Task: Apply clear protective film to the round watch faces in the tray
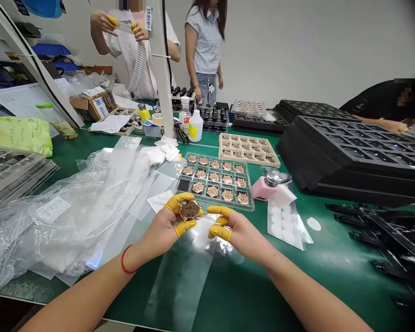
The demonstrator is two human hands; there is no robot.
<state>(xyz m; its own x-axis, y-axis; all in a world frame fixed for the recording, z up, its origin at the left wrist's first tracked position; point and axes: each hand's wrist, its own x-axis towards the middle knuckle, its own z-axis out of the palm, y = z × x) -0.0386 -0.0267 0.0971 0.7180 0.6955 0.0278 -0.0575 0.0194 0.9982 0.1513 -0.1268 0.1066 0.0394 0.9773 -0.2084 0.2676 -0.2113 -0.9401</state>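
Note:
My left hand [164,226], in yellow finger cots, grips a rose-gold watch case [189,210] by its edge, its marked back turned towards me. Just right of the case is my right hand [235,228], also in yellow finger cots, with fingers curled in. A thin pale edge shows at its fingertips; what it belongs to is too faint to name. Behind the hands lies a clear plastic tray [214,201] with several similar watch cases and one unfilled pocket at its front left. Under the hands are shiny clear film [207,237] and a long translucent sheet [176,286].
Plastic bags [72,221] spread across the left. A pink pump bottle [264,188] and sheets of round white stickers [285,219] lie right. Behind are a beige tray [273,159] and white bottle [195,127]. Black foam trays [311,157] stand right. Several people are beyond the table.

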